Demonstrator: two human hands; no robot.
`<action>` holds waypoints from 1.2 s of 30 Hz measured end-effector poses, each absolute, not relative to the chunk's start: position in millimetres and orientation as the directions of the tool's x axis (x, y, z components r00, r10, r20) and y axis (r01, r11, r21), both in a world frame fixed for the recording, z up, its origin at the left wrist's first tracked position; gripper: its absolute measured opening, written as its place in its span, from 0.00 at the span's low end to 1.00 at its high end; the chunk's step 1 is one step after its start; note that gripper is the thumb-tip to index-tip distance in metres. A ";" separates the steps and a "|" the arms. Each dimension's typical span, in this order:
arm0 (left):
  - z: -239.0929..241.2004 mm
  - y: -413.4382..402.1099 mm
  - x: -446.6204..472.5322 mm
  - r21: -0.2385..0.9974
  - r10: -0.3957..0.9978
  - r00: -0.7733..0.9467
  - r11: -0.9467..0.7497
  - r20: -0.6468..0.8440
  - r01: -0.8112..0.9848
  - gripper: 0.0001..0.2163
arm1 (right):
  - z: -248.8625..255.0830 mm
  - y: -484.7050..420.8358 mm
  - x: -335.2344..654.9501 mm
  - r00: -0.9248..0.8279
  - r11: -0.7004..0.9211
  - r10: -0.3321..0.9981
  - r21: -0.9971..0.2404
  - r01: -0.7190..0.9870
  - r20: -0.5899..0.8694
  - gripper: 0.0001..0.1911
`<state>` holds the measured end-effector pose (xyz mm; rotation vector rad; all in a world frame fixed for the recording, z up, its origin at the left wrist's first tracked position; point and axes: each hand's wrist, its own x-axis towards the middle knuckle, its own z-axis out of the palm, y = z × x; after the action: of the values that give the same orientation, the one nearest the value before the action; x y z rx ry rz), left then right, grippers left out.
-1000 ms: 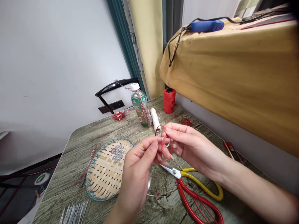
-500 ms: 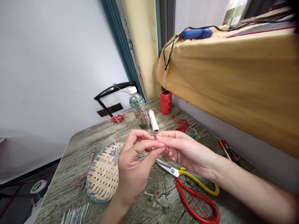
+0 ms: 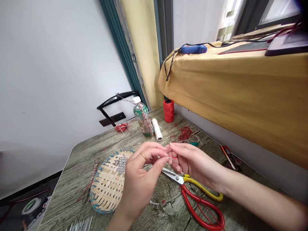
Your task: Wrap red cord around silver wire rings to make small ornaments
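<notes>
In the middle of the head view, my left hand (image 3: 141,173), with a ring on one finger, pinches a thin red and white cord (image 3: 172,158) between thumb and fingertips. My right hand (image 3: 190,160) meets it from the right, its thumb and fingers closed at the same small piece; the exact grip is partly hidden. Beneath the hands lie scissors (image 3: 177,178) with one red and one yellow handle. To the left sits a flat woven bamboo tray (image 3: 108,186) with blue edging, and small clear beads (image 3: 122,164) are clustered on it.
Farther back stand a plastic bottle (image 3: 141,117), a white thread spool (image 3: 157,129) and a red thread spool (image 3: 168,111). Tangled red cord (image 3: 185,134) lies right of them. Thin metal rods (image 3: 80,224) are at the front left. A yellow-draped surface (image 3: 228,83) overhangs the right side.
My right thumb and fingertips have shifted slightly away from my left fingertips, and less of the cord shows. The camera view has tilted up a little.
</notes>
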<state>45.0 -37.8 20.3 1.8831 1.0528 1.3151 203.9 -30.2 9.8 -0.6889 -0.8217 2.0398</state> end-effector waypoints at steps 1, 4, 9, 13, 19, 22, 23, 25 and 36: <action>19.7 -38.6 44.7 0.831 0.873 0.173 -0.487 0.456 0.269 0.06 | 9.8 -33.2 205.2 -0.478 -0.395 0.866 -0.789 -0.470 -0.149 0.10; 19.6 -41.2 45.5 0.827 0.885 0.135 -0.466 0.446 0.315 0.05 | 11.2 -41.4 210.1 -0.393 -0.157 0.919 -0.941 -0.298 -0.029 0.09; 26.4 -43.1 48.1 0.939 0.969 0.096 -0.243 0.226 0.242 0.04 | 16.2 -47.4 217.2 -0.358 0.268 0.909 -0.957 0.108 0.214 0.10; 30.8 -41.7 45.1 0.983 0.979 0.202 -0.077 0.042 0.167 0.02 | 20.4 -47.5 220.8 -0.401 0.526 0.833 -0.769 0.363 0.380 0.09; 29.4 -38.0 40.6 0.991 0.969 0.211 0.132 -0.131 0.011 0.01 | 22.1 -45.6 234.7 -0.344 0.497 0.866 -0.708 0.502 0.364 0.10; 27.7 -35.4 39.6 0.993 0.986 0.136 0.101 -0.093 -0.057 0.02 | 6.1 -49.7 247.7 -0.377 0.401 0.911 -0.572 0.716 0.166 0.10; 27.3 -34.6 39.5 0.993 0.989 0.121 0.096 -0.086 -0.073 0.02 | -2.8 -52.8 251.9 -0.405 0.388 0.912 -0.476 0.789 0.072 0.09; 26.9 -33.5 39.7 0.991 0.991 0.099 0.098 -0.089 -0.093 0.03 | -23.6 -61.4 258.7 -0.416 0.384 0.909 -0.420 0.822 0.018 0.05; 25.6 -33.5 41.4 0.990 0.991 0.068 0.117 -0.112 -0.080 0.03 | -72.8 -88.4 270.6 -0.411 0.409 0.909 -0.332 0.850 0.068 0.12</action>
<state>41.4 -33.5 25.6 1.0934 1.1534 1.1172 270.6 -88.4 -72.8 -1.5477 -2.4280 0.3611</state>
